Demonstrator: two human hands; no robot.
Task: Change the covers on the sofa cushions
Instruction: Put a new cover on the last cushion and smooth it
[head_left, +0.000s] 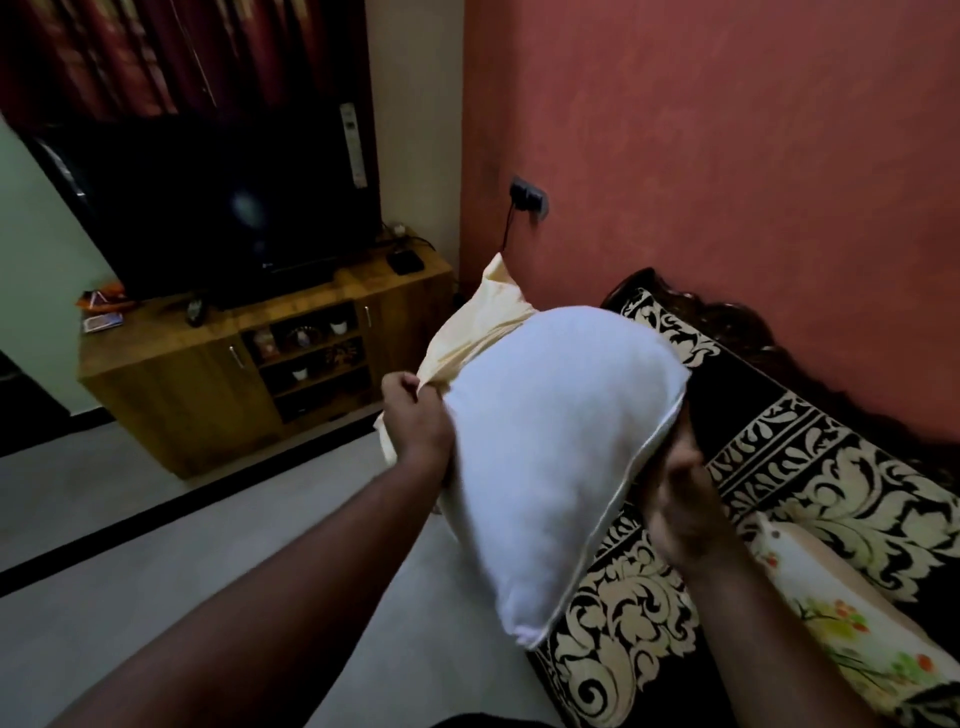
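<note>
Left hand (410, 415) of mine grips the cream cover (470, 325) bunched over the white cushion (550, 441); right hand (680, 499) supports its far side above the sofa (779, 452), grip blurred, so I cannot tell.

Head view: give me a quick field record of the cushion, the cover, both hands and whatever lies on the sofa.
cushion: white insert, held up over the sofa edge, mostly bare
cover: cream cover, bunched over the insert's far end
left hand: left hand grips the cover's edge at the insert's left side
right hand: right hand at the insert's right edge, blurred, grip unclear
sofa: black and cream patterned sofa
other item: floral cushion lying on the seat, near right
</note>
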